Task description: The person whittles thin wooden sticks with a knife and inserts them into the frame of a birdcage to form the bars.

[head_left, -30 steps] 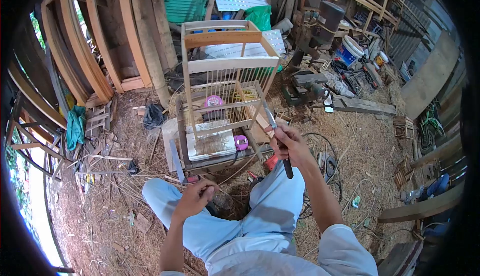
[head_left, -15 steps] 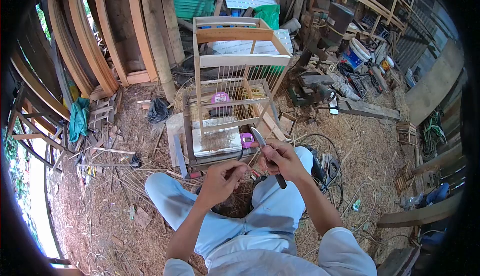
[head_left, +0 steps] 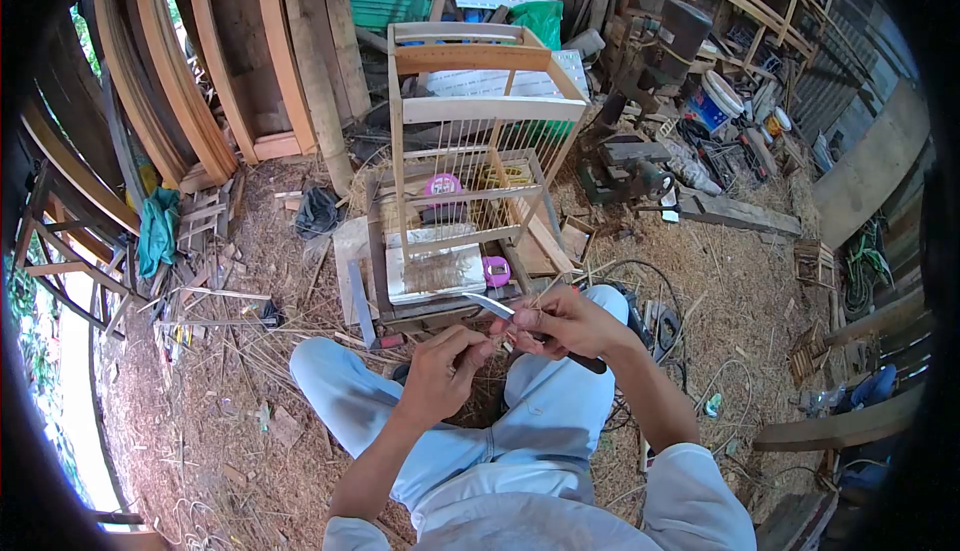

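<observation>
Head view: 1 knife, 1 right hand, 1 left hand, 1 slatted wooden frame and 2 pink objects can be counted, with the knife held in the closed fingers of the right hand near the right knee, while the left hand's fingers are drawn narrow just beside it, though whether anything is pinched there cannot be told. Compared with 0.5 s ago, the blade has been swung flatter. Its long axis is set slantwise, tip pointed leftward and slightly forward, handle back to the right
</observation>
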Tool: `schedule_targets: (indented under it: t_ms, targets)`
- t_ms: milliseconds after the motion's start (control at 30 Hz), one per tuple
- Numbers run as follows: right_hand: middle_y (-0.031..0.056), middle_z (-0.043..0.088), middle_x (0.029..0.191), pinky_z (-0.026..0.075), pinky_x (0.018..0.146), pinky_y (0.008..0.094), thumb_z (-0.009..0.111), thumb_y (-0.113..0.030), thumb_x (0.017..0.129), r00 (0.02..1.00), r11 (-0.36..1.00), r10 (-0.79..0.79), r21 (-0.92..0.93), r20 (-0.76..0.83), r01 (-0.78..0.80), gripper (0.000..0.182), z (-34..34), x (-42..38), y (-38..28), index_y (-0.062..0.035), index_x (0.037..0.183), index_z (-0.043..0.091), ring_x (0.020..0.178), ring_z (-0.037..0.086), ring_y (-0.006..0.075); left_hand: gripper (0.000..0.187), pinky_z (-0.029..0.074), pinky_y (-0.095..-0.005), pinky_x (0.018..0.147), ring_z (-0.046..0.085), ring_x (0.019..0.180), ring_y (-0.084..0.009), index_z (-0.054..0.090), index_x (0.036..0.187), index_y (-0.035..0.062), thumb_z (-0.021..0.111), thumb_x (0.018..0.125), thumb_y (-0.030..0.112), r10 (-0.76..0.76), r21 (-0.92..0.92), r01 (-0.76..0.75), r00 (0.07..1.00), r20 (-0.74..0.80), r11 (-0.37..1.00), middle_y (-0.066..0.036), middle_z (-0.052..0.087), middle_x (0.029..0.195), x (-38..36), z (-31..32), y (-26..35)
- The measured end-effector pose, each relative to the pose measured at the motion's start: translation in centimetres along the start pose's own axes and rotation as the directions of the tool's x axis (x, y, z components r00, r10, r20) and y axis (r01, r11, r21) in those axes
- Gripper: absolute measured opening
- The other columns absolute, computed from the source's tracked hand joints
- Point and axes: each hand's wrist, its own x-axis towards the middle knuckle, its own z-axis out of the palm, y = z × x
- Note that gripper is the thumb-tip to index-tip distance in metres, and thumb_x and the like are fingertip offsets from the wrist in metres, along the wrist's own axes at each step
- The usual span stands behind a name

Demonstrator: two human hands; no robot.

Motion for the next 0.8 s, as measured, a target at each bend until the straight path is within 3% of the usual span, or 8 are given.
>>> schedule_targets:
  t_ms: [133,200,267,333,400,500,567,800]
  targets:
    - [-0.0038,0.051,0.063,0.027,0.041,0.019,0.051,-0.028,0.097,1.0,0.999,-0.012,-0.046,-0.023,0.011,0.03,0.4,-0.3,-0.7,-0.0023,0.101,0.065,0.048,0.039,0.0026,0.014,0.041,-0.0252,0.057,0.052,0.061,-0.0109,0.061,0.084,0.0003,0.059,0.091,0.012,-0.115,-0.185,0.121,0.992,0.042,0.975,-0.003,0.058,0.071,0.0,0.3,-0.7]
    - [-0.0041,0.051,0.063,0.029,0.04,0.0192,0.052,-0.026,0.096,0.996,0.994,-0.072,-0.086,-0.059,0.067,0.028,0.5,-0.4,-0.6,-0.0019,0.101,0.064,0.047,0.04,0.0026,0.016,0.038,-0.0235,0.052,0.045,0.057,-0.0052,0.061,0.083,0.0006,0.056,0.093,0.012,-0.255,-0.3,0.31,0.944,0.208,0.902,0.001,0.053,0.068,-0.1,0.2,-1.4]
    - [-0.0036,0.051,0.061,0.026,0.039,0.0187,0.054,-0.024,0.095,0.771,0.913,-0.323,-0.396,-0.549,0.1,0.026,-4.3,0.0,3.1,-0.0013,0.101,0.064,0.046,0.038,0.0026,0.015,0.037,-0.0235,0.052,0.044,0.056,-0.0047,0.061,0.084,0.001,0.056,0.093,0.012,-0.317,-0.347,0.377,0.923,0.219,0.858,0.001,0.052,0.067,-1.4,-0.9,-1.7]
    - [-0.0042,0.047,0.057,0.026,0.038,0.0195,0.052,-0.021,0.094,0.707,0.971,-0.106,0.08,-0.699,0.225,0.025,-7.7,-3.2,-2.0,-0.0017,0.107,0.063,0.043,0.037,0.0035,0.015,0.037,-0.0235,0.051,0.043,0.055,-0.0043,0.061,0.084,0.0013,0.055,0.094,0.012,-0.376,-0.383,0.442,0.896,0.237,0.811,0.002,0.051,0.067,-2.5,-1.6,-2.5]
    - [-0.0046,0.045,0.056,0.025,0.037,0.0198,0.051,-0.021,0.095,0.765,0.987,-0.085,0.052,-0.639,0.153,0.027,-5.9,-3.7,-2.6,-0.0023,0.11,0.063,0.042,0.037,0.0038,0.011,0.042,-0.029,0.054,0.054,0.057,-0.0153,0.062,0.086,-0.0014,0.059,0.089,0.009,-0.248,-0.229,0.245,0.969,0.016,0.942,-0.006,0.058,0.07,-3.3,-1.8,-3.8]
    - [-0.0032,0.048,0.061,0.031,0.04,0.0207,0.049,-0.024,0.097,0.936,0.998,0.051,-0.02,-0.349,-0.062,0.033,-2.5,-2.6,-0.1,-0.008,0.126,0.053,0.047,0.04,0.0052,0.009,0.042,-0.0289,0.058,0.054,0.059,-0.0168,0.062,0.085,-0.0006,0.061,0.087,0.008,-0.014,-0.018,0.013,0.997,-0.076,1.0,-0.007,0.059,0.069,-1.3,-0.7,-3.1]
    - [-0.0036,0.048,0.063,0.029,0.041,0.0194,0.047,-0.023,0.099,0.999,1.0,-0.028,-0.006,-0.025,0.028,0.028,0.6,-0.9,0.0,-0.008,0.12,0.055,0.048,0.038,0.0046,0.009,0.043,-0.0305,0.059,0.056,0.062,-0.0198,0.062,0.085,-0.0013,0.062,0.086,0.008,-0.026,0.036,0.027,0.999,-0.034,0.999,-0.01,0.06,0.071,-0.7,-0.2,-2.1]
    - [-0.0048,0.049,0.061,0.027,0.041,0.0191,0.051,-0.031,0.097,1.0,1.0,0.023,-0.006,0.019,-0.022,0.034,0.5,0.6,0.0,0.0011,0.102,0.064,0.049,0.037,0.0022,0.009,0.045,-0.0297,0.061,0.058,0.065,-0.0193,0.062,0.09,-0.0016,0.06,0.087,0.006,-0.1,-0.115,0.106,0.993,0.06,0.988,-0.01,0.062,0.076,-0.9,-0.3,-1.1]
